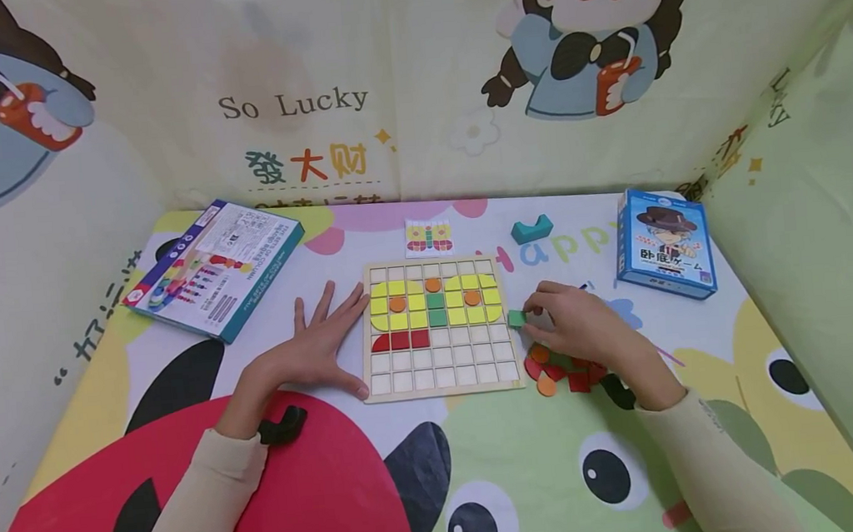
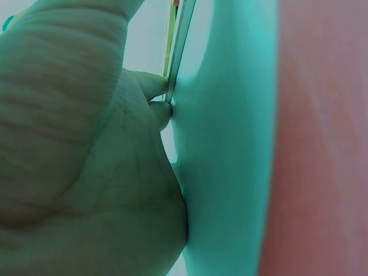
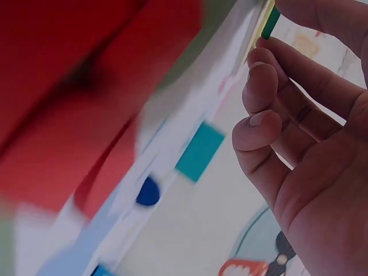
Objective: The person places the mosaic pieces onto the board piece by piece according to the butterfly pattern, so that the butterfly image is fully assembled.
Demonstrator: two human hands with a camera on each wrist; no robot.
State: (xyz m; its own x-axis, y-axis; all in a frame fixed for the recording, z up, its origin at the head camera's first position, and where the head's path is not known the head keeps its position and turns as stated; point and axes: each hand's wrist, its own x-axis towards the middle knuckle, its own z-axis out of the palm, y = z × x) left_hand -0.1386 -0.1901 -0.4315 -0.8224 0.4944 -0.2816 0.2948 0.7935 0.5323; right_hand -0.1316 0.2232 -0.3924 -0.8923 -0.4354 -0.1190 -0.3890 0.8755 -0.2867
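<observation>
My right hand (image 1: pixel 569 317) pinches a green square tile (image 1: pixel 517 318) between thumb and forefinger, just off the right edge of a wooden grid board (image 1: pixel 444 378). Seen from the right wrist, the green tile (image 3: pixel 271 23) shows edge-on at the fingertips. Fingers spread, my left hand (image 1: pixel 309 350) touches the board's left edge with a fingertip and the thumb. Yellow tiles (image 1: pixel 389 322) fill both sides of the upper rows, with orange discs (image 1: pixel 433 285) among them and green squares (image 1: pixel 436 302) in the middle column. Red tiles (image 1: pixel 400 341) lie in the row below, at left.
Loose red and orange pieces (image 1: pixel 546 385) are heaped under my right hand. Behind the board lie a butterfly pattern card (image 1: pixel 428 237) and a teal notched block (image 1: pixel 532 229). A flat box (image 1: pixel 216 270) lies back left, a blue box (image 1: pixel 664 243) back right.
</observation>
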